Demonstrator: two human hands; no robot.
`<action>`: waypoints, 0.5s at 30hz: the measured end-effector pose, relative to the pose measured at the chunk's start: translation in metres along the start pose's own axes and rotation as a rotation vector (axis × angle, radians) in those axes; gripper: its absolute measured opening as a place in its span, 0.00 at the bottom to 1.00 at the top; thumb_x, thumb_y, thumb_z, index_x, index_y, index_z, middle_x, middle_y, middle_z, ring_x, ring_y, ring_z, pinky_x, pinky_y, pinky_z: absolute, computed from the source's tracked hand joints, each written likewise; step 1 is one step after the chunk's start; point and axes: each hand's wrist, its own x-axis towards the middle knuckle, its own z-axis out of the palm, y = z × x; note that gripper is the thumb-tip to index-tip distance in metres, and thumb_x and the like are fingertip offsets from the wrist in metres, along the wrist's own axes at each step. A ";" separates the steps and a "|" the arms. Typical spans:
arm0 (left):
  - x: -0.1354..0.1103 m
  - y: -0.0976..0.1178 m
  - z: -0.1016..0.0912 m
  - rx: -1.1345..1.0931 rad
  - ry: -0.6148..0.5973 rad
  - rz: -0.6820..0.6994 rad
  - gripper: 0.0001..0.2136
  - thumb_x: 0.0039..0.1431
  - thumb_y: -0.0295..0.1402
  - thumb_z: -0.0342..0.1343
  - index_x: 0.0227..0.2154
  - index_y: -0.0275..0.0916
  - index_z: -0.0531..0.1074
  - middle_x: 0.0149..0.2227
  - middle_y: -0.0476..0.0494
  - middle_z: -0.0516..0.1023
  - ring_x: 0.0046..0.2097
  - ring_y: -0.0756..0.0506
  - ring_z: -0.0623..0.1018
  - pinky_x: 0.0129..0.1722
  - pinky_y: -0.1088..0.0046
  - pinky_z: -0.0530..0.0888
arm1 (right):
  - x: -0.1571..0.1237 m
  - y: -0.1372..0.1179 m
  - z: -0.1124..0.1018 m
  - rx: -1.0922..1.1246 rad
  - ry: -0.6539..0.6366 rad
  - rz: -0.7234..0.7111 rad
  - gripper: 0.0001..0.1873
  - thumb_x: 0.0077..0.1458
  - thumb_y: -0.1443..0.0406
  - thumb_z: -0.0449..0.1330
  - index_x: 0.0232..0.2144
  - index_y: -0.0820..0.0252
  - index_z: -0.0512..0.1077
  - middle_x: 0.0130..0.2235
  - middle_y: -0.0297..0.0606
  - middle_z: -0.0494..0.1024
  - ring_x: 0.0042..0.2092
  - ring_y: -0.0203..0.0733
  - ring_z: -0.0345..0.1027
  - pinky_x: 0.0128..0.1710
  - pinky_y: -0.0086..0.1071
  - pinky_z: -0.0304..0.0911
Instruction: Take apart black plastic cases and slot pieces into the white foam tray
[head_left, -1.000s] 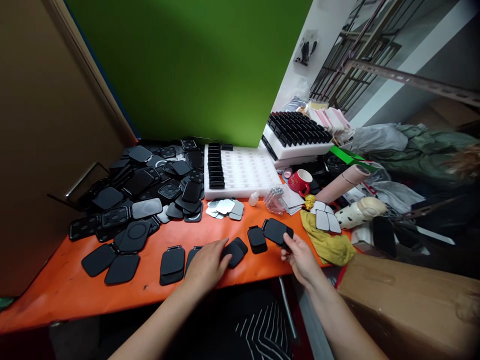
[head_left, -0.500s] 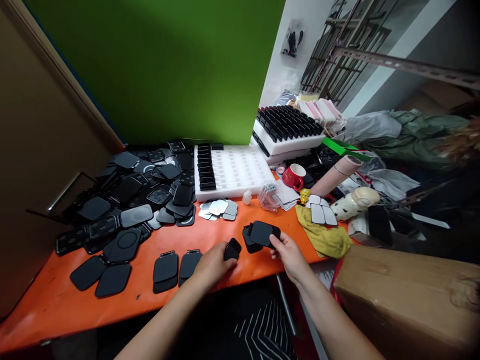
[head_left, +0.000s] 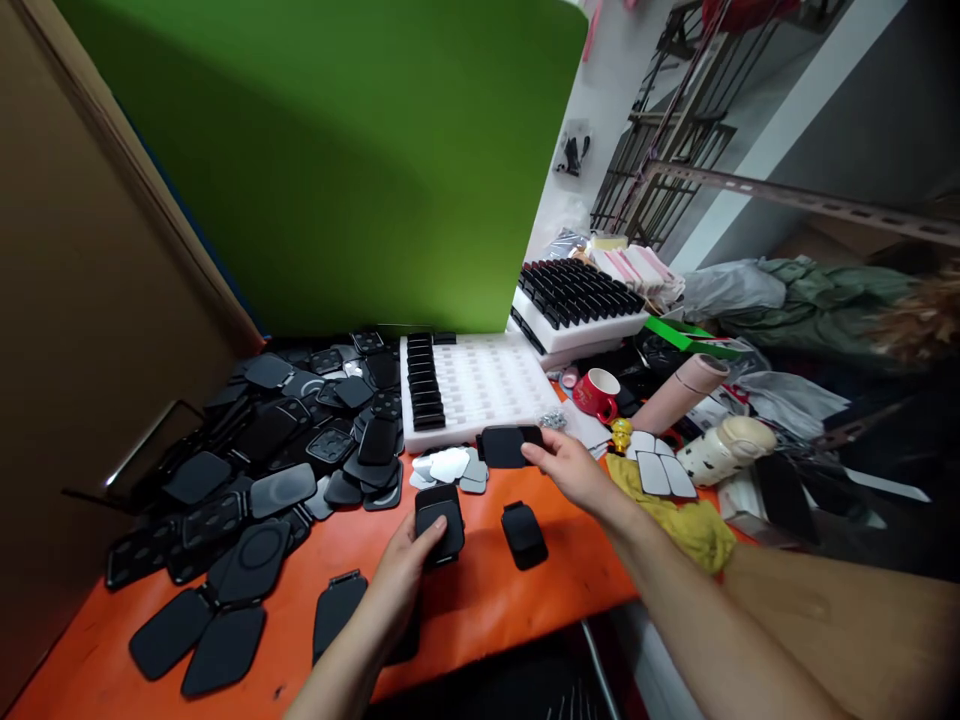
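Note:
My left hand (head_left: 401, 570) grips a small black rounded case (head_left: 440, 522) just above the orange table (head_left: 480, 600). My right hand (head_left: 574, 472) holds another black case (head_left: 506, 445) by its right end, lifted near the front edge of the white foam tray (head_left: 487, 375). A third black case (head_left: 523, 535) lies on the table between my hands. Small silver mirror plates (head_left: 450, 466) lie in a heap just beyond the left hand's case.
A big pile of flat black parts (head_left: 292, 430) fills the table's left. A second foam tray full of black cases (head_left: 577, 290) stands at the back right, with a red mug (head_left: 596, 392), a yellow cloth (head_left: 690, 520) and clutter nearby. A green board rises behind.
Both hands moved forward over the table. The left hand lifted its black case off the table; the right hand carried its case towards the white foam tray. The camera tilted up.

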 end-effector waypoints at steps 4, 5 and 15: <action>0.023 0.002 -0.015 -0.001 0.031 0.048 0.25 0.42 0.40 0.62 0.45 0.35 0.67 0.41 0.40 0.75 0.40 0.43 0.76 0.37 0.70 0.72 | 0.069 -0.023 -0.009 -0.505 -0.003 -0.150 0.15 0.53 0.57 0.52 0.32 0.63 0.71 0.28 0.36 0.73 0.31 0.39 0.63 0.29 0.29 0.54; 0.027 0.002 -0.018 0.008 0.026 0.055 0.25 0.42 0.40 0.63 0.44 0.35 0.67 0.41 0.40 0.76 0.40 0.42 0.75 0.38 0.70 0.72 | 0.089 -0.028 -0.010 -0.643 -0.021 -0.181 0.14 0.54 0.58 0.51 0.33 0.62 0.71 0.30 0.36 0.73 0.32 0.39 0.63 0.30 0.28 0.54; 0.030 0.026 -0.037 -0.093 0.101 -0.081 0.31 0.36 0.50 0.62 0.45 0.43 0.66 0.41 0.39 0.75 0.38 0.40 0.76 0.33 0.66 0.72 | 0.279 -0.045 0.022 -1.173 -0.192 -0.247 0.09 0.53 0.64 0.55 0.34 0.60 0.74 0.36 0.39 0.75 0.37 0.41 0.65 0.30 0.28 0.50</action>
